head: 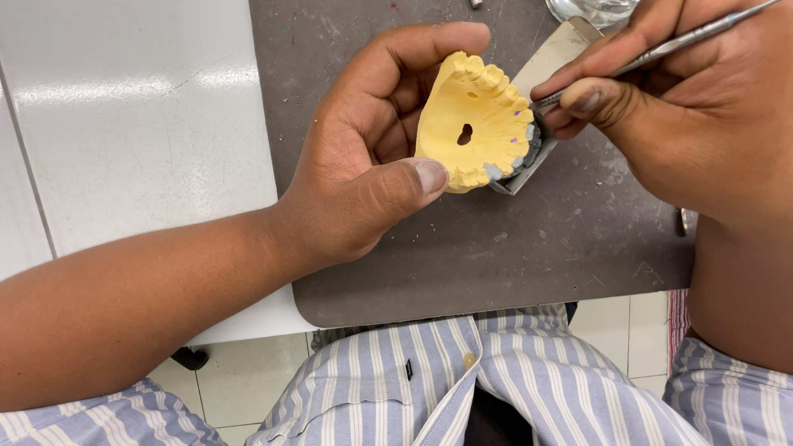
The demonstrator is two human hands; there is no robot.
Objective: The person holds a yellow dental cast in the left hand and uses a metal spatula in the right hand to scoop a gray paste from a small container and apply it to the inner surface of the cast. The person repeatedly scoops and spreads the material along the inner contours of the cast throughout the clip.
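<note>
My left hand (363, 157) grips a yellow plaster dental cast (472, 122), thumb on its lower edge and fingers curled over the top. The cast is tilted so its teeth face right, and a few teeth on the right side are coated grey. My right hand (686, 107) pinches a thin metal hand instrument (661, 48) like a pen. Its tip touches the grey teeth at the cast's right edge.
A dark grey work mat (496, 248) lies on a white table (132, 124). A metal-edged slab (553, 58) lies under the cast, and a glass dish (591, 10) sits at the top. Striped clothing and a tiled floor (603, 322) show below.
</note>
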